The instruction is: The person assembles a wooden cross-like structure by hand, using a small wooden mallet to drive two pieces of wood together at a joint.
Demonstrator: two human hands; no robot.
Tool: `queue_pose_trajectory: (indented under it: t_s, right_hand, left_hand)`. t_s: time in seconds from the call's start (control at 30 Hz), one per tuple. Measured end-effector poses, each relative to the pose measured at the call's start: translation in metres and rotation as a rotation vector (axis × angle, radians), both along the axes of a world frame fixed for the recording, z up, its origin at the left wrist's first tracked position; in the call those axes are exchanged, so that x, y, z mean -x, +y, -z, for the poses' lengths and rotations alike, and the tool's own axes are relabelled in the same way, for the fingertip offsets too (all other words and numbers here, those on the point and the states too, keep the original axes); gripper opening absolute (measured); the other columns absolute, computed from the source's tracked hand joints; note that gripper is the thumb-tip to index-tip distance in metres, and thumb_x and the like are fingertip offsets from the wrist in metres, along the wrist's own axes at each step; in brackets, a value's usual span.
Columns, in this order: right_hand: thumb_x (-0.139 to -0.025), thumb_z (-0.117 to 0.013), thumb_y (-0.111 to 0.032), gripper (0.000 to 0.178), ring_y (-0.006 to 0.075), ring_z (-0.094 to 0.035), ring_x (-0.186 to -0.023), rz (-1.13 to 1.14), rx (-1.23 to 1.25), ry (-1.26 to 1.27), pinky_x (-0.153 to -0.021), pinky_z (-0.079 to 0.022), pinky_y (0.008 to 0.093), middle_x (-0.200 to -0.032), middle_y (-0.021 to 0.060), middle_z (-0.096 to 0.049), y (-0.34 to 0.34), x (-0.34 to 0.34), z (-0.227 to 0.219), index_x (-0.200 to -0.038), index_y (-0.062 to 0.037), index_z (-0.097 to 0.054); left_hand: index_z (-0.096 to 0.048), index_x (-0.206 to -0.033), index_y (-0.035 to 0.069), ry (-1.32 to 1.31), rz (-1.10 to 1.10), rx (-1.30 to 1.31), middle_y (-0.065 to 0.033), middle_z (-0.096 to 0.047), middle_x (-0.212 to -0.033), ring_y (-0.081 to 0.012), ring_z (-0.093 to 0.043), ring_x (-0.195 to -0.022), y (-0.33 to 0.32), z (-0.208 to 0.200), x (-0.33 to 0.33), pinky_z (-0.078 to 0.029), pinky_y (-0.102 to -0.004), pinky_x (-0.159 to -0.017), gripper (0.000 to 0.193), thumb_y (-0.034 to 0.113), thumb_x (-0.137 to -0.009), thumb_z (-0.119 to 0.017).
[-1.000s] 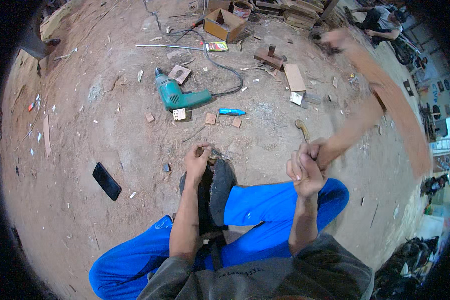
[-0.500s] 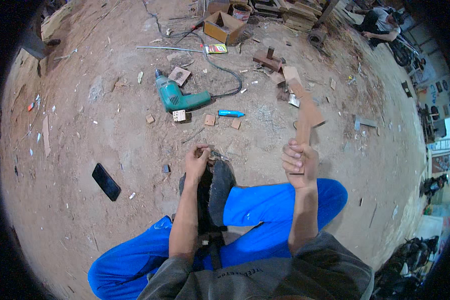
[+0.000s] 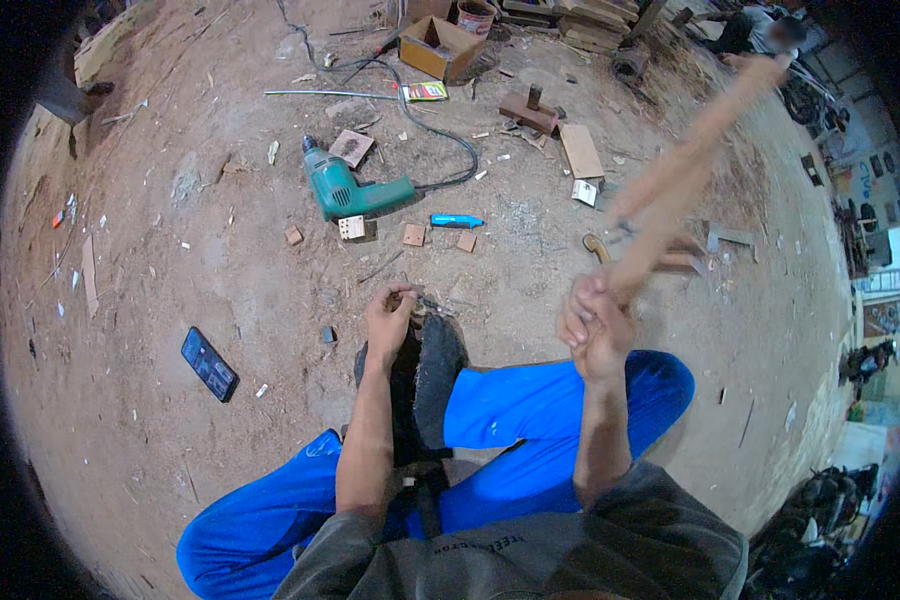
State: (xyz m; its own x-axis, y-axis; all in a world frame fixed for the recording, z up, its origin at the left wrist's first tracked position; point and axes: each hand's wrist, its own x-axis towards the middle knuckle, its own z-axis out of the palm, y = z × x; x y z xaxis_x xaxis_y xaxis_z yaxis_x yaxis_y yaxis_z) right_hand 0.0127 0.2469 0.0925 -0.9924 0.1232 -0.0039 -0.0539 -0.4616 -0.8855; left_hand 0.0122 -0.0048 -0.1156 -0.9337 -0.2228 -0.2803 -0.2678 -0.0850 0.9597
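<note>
My right hand (image 3: 598, 325) is wrapped round the lower end of a long light-brown piece of wood (image 3: 670, 200), raised to the upper right and smeared by motion. My left hand (image 3: 392, 310) is closed in a pinch just above my dark shoes (image 3: 438, 370). Beside its fingertips is a small thin dark metal piece (image 3: 432, 304); what the fingers hold is too small to make out. Ahead of the left hand lie two small wooden squares (image 3: 414, 234) and a blue marker-like tube (image 3: 457, 221).
A green corded drill (image 3: 355, 185) lies ahead, near a drilled pale block (image 3: 352, 228). A phone (image 3: 210, 364) rests at left, its screen now lit. Farther off are a wooden box (image 3: 440, 48), a brown wooden block with a peg (image 3: 530, 110), and a seated person (image 3: 760, 38).
The wood in my right hand has swung up and to the right, now blurred. A curved yellowish handle on the ground has come into view. The phone screen has lit up.
</note>
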Motion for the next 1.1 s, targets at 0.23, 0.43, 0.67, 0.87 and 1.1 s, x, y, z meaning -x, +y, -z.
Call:
queue_pose_trajectory:
  t_s: [0.23,0.43,0.67,0.87,1.1]
  right_hand:
    - [-0.087,-0.052,-0.007,0.014,0.0062,-0.034,-0.044,-0.122,0.124,-0.082,-0.037,-0.03,0.0208,-0.067,-0.0011,-0.037,-0.006,-0.003,-0.003,-0.098,-0.0132,-0.046]
    - [-0.087,-0.051,-0.007,0.013,0.0061,-0.033,-0.045,-0.145,0.182,0.014,-0.038,-0.029,0.0203,-0.066,-0.0014,-0.036,-0.017,-0.007,0.004,-0.095,-0.0154,-0.044]
    - [-0.088,-0.05,-0.011,0.011,0.0054,-0.032,-0.045,-0.172,0.317,-0.278,-0.038,-0.029,0.0196,-0.065,-0.0028,-0.036,-0.004,0.01,0.016,-0.095,-0.0167,-0.044]
    - [-0.088,-0.051,-0.009,0.012,0.0057,-0.033,-0.045,-0.092,0.196,-0.169,-0.039,-0.03,0.0212,-0.066,-0.0025,-0.037,-0.007,0.006,0.014,-0.095,-0.0144,-0.043]
    - [-0.088,-0.055,-0.006,0.016,0.0085,-0.035,-0.045,-0.173,-0.003,-0.011,-0.039,-0.032,0.0213,-0.07,-0.0007,-0.042,-0.014,0.0,0.021,-0.098,-0.0118,-0.045]
  left_hand:
    - [-0.069,-0.102,0.003,0.03,-0.043,0.005,-0.0027,-0.069,-0.089,-0.0097,-0.061,-0.079,0.003,0.012,0.001,-0.049,-0.0257,-0.073,0.015,0.012,-0.091,-0.067]
    - [-0.065,-0.107,0.001,-0.028,-0.016,-0.045,-0.0063,-0.067,-0.089,-0.0143,-0.064,-0.074,0.003,0.006,0.0,-0.055,-0.0286,-0.061,0.018,0.011,-0.092,-0.063]
    - [-0.065,-0.106,0.002,-0.004,-0.016,-0.093,-0.0062,-0.067,-0.093,-0.014,-0.064,-0.077,-0.003,0.025,0.004,-0.054,-0.0285,-0.064,0.018,0.011,-0.091,-0.064]
    - [-0.067,-0.104,0.001,-0.004,-0.01,-0.008,-0.0055,-0.068,-0.088,-0.0114,-0.062,-0.076,0.003,0.015,0.003,-0.05,-0.0269,-0.068,0.018,0.012,-0.09,-0.065]
    - [-0.065,-0.109,0.0,0.034,-0.014,-0.024,-0.0069,-0.07,-0.092,-0.0133,-0.065,-0.082,-0.003,0.02,0.001,-0.053,-0.0289,-0.066,0.021,0.013,-0.091,-0.065]
